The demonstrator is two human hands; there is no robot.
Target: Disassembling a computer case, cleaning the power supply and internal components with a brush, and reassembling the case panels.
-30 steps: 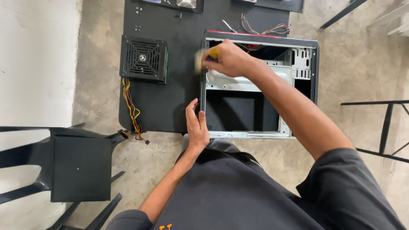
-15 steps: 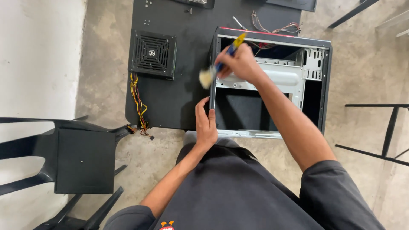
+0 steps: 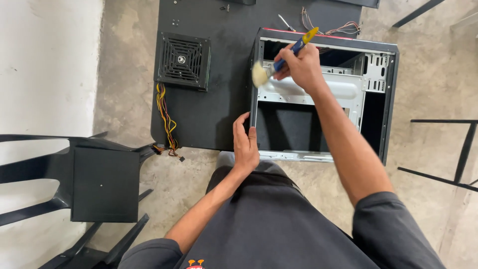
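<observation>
- The left hand [image 3: 245, 144] lies nearest the body, fingers curled over the near left edge of the open computer case [image 3: 391, 99], thumb on the outside; it grips that edge and nothing else.
- Just beyond that hand, inside the case, is a dark empty floor and then a pale metal tray.
- The right hand [image 3: 301, 65] reaches further out over the case, closed around the blue and yellow handle of a paintbrush [image 3: 279, 62]. The pale bristles point left and sit at the case's left wall, well ahead of the left hand.
- The step in hand looks like dusting the frame along that left wall while the other hand steadies the case.
- A further stroke would call for a light wrist and a firm hold on the edge, so the case does not slide.
- Left of both hands, on the black mat [image 3: 224, 114], rests a power supply [image 3: 182, 61] with coloured wires [image 3: 165, 117].
- Beyond the right hand, loose cables [image 3: 343, 27] lie behind the case.
</observation>
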